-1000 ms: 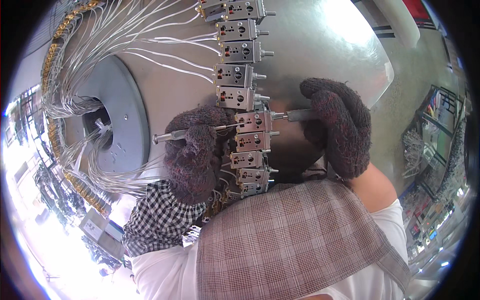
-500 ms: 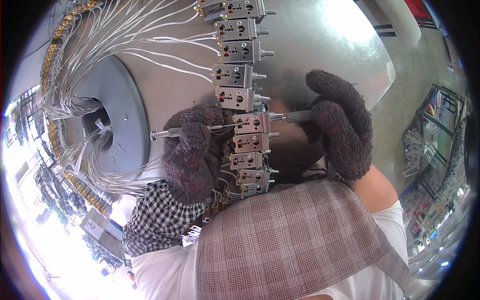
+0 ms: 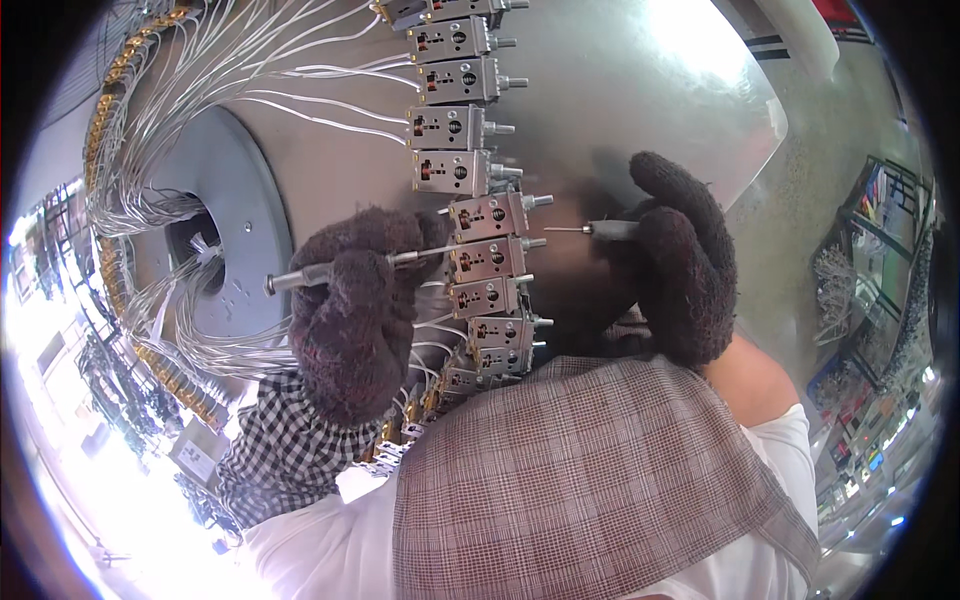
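Metal slim tool [image 3: 310, 274] in left hand [image 3: 350, 320] fingers' pinch, right hand [image 3: 675, 265] fingers pinching pointed driver [image 3: 600, 230]

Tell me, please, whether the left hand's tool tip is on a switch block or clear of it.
On it: the slim tool in the left hand reaches a switch block.

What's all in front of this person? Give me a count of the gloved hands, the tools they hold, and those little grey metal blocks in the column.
Gloved hands: 2, the left hand and the right hand.
Metal hand tools: 2, a rod tool in the left, a thin-tipped tool in the right.
Grey metal blocks clearly visible in the column: about 10; lower ones are partly hidden.
Total: about 14.
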`<state>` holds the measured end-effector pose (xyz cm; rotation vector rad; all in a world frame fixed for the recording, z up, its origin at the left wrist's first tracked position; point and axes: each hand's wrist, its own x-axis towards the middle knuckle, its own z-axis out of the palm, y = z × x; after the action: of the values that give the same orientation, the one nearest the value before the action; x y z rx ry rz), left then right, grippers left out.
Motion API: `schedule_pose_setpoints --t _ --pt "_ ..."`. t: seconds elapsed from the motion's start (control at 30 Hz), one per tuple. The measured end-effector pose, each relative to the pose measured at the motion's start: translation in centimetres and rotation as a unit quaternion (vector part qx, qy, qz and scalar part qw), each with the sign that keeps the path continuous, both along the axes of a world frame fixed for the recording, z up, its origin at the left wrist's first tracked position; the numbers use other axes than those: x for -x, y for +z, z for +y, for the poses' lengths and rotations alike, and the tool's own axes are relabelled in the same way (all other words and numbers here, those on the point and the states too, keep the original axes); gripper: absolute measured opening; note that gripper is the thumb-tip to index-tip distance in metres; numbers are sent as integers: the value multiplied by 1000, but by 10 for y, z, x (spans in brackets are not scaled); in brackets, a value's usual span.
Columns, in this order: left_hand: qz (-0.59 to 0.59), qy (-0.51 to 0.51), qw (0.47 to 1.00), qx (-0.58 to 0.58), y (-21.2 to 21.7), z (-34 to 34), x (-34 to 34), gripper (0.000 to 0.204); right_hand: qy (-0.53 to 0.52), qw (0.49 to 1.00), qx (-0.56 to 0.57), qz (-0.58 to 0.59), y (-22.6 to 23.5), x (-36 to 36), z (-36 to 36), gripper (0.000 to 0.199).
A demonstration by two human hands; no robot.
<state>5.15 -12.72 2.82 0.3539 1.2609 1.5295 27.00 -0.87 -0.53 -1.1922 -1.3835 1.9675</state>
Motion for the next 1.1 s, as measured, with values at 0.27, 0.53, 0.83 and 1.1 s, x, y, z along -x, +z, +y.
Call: schedule_pose_setpoints --t 0.27,0.53,0.83,1.1 --pt "-74 8 982 -176 -28 -12 -5 28 -39 996 84 16 11 15 -11 40" --pt "-47 39 993 -102 -33 -15 -7 31 14 999 36 38 9 14 -7 36" --pt "-98 29 990 -100 -32 -14 -6 31 44 998 -22 31 5 13 -5 36" --pt "-156 89 979 -99 -34 -15 -5 33 47 997 58 -35 15 17 -2 34"
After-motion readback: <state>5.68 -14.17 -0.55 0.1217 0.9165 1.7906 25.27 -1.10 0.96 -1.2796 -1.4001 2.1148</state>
